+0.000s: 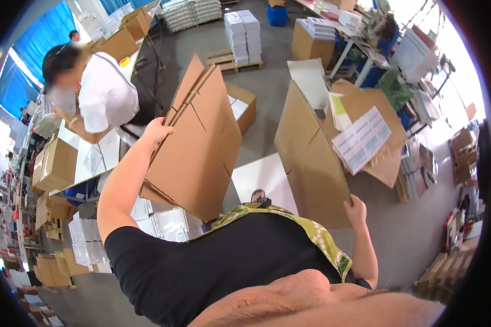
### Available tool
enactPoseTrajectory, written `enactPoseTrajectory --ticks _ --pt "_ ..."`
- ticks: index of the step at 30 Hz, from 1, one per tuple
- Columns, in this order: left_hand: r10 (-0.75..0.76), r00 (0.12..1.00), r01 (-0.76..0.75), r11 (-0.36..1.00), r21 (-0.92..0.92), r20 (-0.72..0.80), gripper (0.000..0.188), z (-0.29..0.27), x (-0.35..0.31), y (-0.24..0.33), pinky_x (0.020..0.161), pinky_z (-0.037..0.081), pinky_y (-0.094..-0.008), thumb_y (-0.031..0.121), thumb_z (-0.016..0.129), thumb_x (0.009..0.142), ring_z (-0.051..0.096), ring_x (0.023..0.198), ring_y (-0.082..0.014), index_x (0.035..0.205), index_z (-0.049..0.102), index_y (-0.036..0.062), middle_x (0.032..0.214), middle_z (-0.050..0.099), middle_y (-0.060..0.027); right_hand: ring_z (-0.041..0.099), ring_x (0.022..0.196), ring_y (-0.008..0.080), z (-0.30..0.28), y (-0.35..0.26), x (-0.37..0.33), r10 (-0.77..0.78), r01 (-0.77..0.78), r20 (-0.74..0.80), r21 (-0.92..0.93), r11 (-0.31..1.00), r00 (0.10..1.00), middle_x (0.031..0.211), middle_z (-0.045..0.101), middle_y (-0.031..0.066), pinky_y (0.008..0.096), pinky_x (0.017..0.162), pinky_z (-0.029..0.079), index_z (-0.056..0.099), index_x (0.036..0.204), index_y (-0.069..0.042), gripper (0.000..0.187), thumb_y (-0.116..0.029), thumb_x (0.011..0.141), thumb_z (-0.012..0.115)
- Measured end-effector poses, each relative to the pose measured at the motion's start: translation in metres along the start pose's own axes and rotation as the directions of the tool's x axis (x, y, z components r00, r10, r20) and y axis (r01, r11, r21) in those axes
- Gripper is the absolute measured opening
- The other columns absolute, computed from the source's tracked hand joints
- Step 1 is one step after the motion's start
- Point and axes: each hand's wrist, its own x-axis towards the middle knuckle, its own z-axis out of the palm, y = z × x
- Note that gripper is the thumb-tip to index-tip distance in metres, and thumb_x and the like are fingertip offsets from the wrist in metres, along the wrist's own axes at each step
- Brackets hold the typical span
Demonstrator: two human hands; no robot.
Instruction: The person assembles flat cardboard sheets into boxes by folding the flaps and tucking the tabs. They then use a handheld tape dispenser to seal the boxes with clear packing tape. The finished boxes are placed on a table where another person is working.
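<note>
The person is holding a large flattened brown corrugated cardboard box and it is opening into a V shape in front of the chest. The left hand is gripping the upper left edge of the left panel, with the fingers closed over this edge and the arm lifted high. The right hand is grasping the lower corner of the right brown cardboard panel, much lower and nearer to the body. So the box is lying between both hands, with its long axis running up and away from the person, and it is tilting to the left. The two panels are standing apart at the near side; where they meet is not visible clearly.

Behind the box, a co-worker in a white shirt is bending over a table at the left. A stack of white packets on a wooden pallet is standing well apart on the grey floor.
</note>
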Motion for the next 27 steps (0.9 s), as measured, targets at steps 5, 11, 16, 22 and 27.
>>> enactPoseTrajectory --ticks 5,11,16,22,27 --pt "-0.041 0.997 0.044 0.998 0.041 -0.072 0.041 0.013 0.128 0.065 0.071 0.054 -0.0386 0.001 0.063 0.071 0.066 0.081 -0.0242 0.112 0.058 -0.0028 0.095 0.065 -0.0135 0.066 0.09 0.0332 0.0 -0.035 0.166 0.002 0.001 -0.057 0.057 0.998 0.998 0.094 0.068 0.0181 0.0381 0.077 0.051 0.065 0.111 -0.006 0.034 -0.015 0.077 0.067" --pt "-0.043 0.987 0.076 0.973 0.218 -0.154 0.04 0.024 0.275 0.128 0.07 0.054 -0.0377 0.005 0.065 0.07 0.066 0.081 -0.0235 0.109 0.061 -0.0028 0.092 0.067 -0.0142 0.066 0.089 0.0324 0.005 -0.059 0.359 -0.021 0.031 -0.146 0.062 0.998 0.989 0.094 0.068 0.017 0.0367 0.078 0.05 0.065 0.112 -0.007 0.034 -0.015 0.079 0.067" --pt "-0.061 0.969 0.126 0.955 0.268 -0.238 0.04 0.037 0.381 0.163 0.073 0.053 -0.0377 0.008 0.066 0.07 0.066 0.085 -0.0236 0.109 0.062 -0.0016 0.095 0.067 -0.0145 0.067 0.089 0.0288 0.01 -0.059 0.553 -0.074 0.112 -0.192 0.198 0.974 0.979 0.096 0.069 0.0156 0.035 0.08 0.049 0.065 0.112 -0.005 0.031 -0.01 0.082 0.066" --pt "-0.229 0.93 0.251 0.967 0.04 -0.288 0.05 0.028 0.47 0.192 0.078 0.051 -0.0366 0.004 0.064 0.072 0.063 0.091 -0.0222 0.121 0.055 -0.0026 0.105 0.064 -0.013 0.065 0.089 0.0213 -0.002 -0.112 0.79 -0.256 0.308 -0.236 0.22 0.925 0.937 0.101 0.069 0.0142 0.0311 0.081 0.049 0.062 0.113 0.003 0.029 -0.006 0.086 0.065" --pt "-0.298 0.892 0.326 0.945 0.028 -0.341 0.052 0.021 0.558 0.206 0.078 0.051 -0.0366 0.005 0.064 0.072 0.064 0.09 -0.0222 0.122 0.055 -0.0024 0.105 0.065 -0.0129 0.061 0.094 0.013 -0.01 -0.184 0.958 -0.254 0.322 -0.239 0.316 0.892 0.937 0.104 0.068 0.0076 0.0276 0.084 0.048 0.061 0.115 0.004 0.028 -0.006 0.089 0.063"
